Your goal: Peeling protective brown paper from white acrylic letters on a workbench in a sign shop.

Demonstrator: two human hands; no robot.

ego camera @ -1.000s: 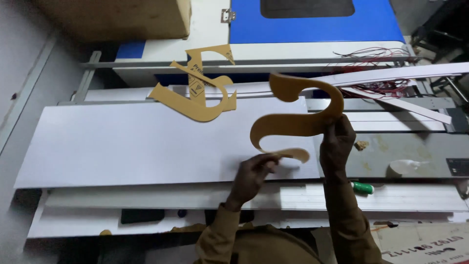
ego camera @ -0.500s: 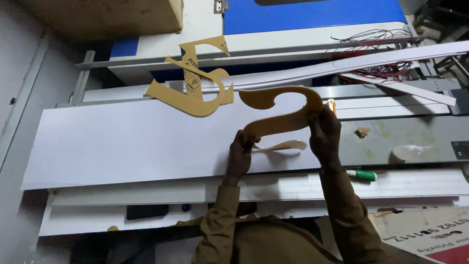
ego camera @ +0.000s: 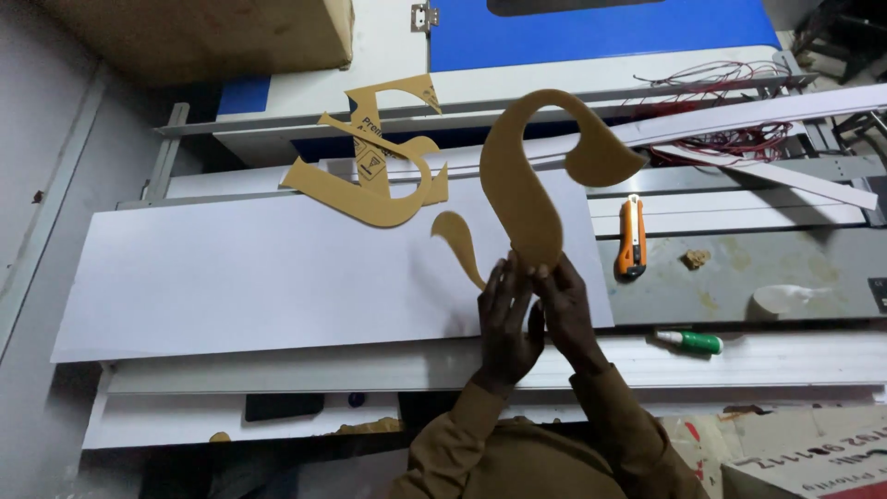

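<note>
Both hands pinch the lower stem of a tan S-shaped letter cutout (ego camera: 522, 185), holding it upright above the white sheet (ego camera: 277, 277).

Left hand (ego camera: 506, 323) and right hand (ego camera: 565, 310) are pressed close together, fingers closed on the cutout's narrow lower curve, so its whole upper curl stands unsupported; that thin neck looks like the place it could flex or snap if the grip twists. Its tan skin seems to be lifting away as a curled tail just left of the hands, and a hurried pull could tear it short. Beyond the sheet's far edge leans a second tan letter (ego camera: 379, 171); an orange utility knife (ego camera: 630, 236) lies just off the sheet's right end, a green marker (ego camera: 691, 342) nearer the person.
</note>
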